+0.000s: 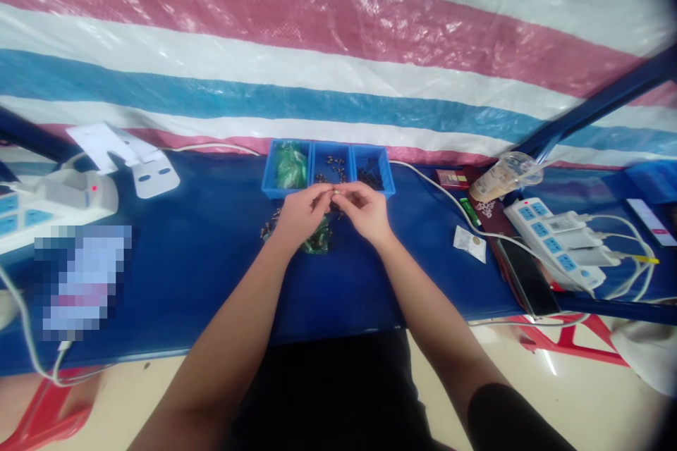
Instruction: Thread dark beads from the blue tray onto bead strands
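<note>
The left hand [302, 215] and right hand [367, 211] meet in one grip, clenched on what looks like one small part [337, 192], too tiny to identify. Just beyond the grip stand three blue bins [275, 193]; on its near side lies one green bag [317, 239]. Two power strips [553, 244] flank it, well apart, on the blue desk [338, 292]; behind rises one striped sheet [338, 63].

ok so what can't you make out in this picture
All in the head view:
Small shiny part between left hand and right hand: tiny, mostly covered by them.
Contents of crumpled green plastic bag in left blue plastic bin: obscured by film.
Pale-blue oblong item: pixelated.
White power strip: cut off by left edge.
</note>
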`<state>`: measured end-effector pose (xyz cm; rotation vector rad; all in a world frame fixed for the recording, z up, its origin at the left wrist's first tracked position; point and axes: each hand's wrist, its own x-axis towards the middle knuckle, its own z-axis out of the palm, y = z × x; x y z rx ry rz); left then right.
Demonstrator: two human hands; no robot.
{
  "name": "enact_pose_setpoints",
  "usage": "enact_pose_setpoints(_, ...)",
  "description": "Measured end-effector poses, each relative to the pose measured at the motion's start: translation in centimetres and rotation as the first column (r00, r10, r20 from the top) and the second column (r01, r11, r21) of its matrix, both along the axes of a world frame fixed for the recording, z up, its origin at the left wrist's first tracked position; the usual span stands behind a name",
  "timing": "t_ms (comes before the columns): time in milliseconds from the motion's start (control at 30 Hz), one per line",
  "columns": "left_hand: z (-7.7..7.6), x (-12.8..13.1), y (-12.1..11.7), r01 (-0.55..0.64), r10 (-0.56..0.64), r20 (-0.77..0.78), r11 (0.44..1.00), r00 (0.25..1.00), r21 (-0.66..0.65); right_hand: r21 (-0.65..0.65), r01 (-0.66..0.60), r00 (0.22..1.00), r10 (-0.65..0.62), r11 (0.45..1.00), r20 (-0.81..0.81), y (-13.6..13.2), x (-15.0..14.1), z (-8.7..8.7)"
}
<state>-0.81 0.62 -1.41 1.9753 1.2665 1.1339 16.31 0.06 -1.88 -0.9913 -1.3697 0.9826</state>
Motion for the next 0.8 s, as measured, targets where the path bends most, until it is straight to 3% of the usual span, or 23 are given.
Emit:
enact_pose_setpoints(400, -0.1, 0.0, 0.0, -0.011, 0.012, -0.038, 1.000, 0.999, 0.019, -0.100, 0.003, 1.000, -0.003, 0.995, 0.000, -0.1, 0.0, 0.7)
enact_pose_setpoints(800, 0.8, 0.2, -0.4, -0.042, 0.042, -0.057, 0.999, 0.997, -0.007, -0.086, -0.020, 0.999, 0.016, 0.996, -0.048, 0.0, -0.2, 0.4)
